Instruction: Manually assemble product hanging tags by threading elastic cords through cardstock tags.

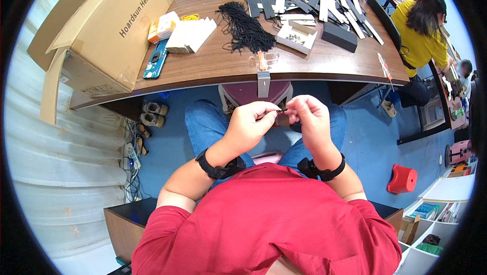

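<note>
Above my lap, my left hand point(251, 124) and my right hand point(313, 121) meet fingertip to fingertip. Both pinch a small black cord point(282, 111), of which only a short dark bit shows between the fingers. Just beyond them, a small grey box point(263, 84) stands at the table's front edge, with a small orange-and-clear item point(262, 61) behind it. Farther back lies a heap of black cords point(244, 25). To its right is a white open box point(297, 37) with small metal-looking pieces inside.
A pile of black and white strips point(317, 4) covers the table's back right, near a black box point(340, 37). White cards point(191, 35), a blue phone point(155, 60) and a large cardboard box point(111, 31) occupy the left. A person in yellow point(418, 34) works at right; a red stool point(402, 179) is on the floor.
</note>
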Available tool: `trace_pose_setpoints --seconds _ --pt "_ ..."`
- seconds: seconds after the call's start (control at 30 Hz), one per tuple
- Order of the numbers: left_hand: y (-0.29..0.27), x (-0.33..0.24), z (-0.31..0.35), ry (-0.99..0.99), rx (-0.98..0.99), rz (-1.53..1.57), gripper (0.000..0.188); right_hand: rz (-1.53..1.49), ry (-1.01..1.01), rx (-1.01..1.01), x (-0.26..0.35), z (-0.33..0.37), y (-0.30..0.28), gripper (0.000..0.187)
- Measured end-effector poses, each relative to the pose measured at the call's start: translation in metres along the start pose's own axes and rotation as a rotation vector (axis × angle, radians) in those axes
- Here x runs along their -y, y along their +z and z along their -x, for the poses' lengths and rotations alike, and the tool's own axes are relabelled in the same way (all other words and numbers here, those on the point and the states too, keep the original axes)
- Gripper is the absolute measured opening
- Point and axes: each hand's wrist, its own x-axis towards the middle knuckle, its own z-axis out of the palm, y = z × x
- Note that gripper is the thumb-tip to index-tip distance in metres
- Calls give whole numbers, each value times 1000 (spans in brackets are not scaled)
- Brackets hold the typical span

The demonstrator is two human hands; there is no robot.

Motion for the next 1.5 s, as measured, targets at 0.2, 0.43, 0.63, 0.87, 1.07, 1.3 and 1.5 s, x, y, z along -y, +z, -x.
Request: trace_pose_setpoints --seconds 0.2,0.43,0.63,0.87,1.07,1.3,1.5 --pt "-2 -1 -3 -13 -6 12 14 101 -91 117 7 -5 -4 18" --pt "-3 1 -2 -23 13 30 14 520 -265 180 13 -6 4 18" --pt "-12 16 -8 -202 119 249 14 796 -573 187 9 -7 5 20" --pt "-16 33 -6 -245 131 119 9 706 -369 245 2 -6 3 15" --pt "-26 30 -10 -228 158 -15 8 650 -175 265 -8 -13 -1 12" --pt "-29 34 -13 -262 159 61 9 393 123 231 -13 -18 -3 15" --pt "-31 12 -13 -309 146 98 8 847 -562 286 92 2 -1 27"
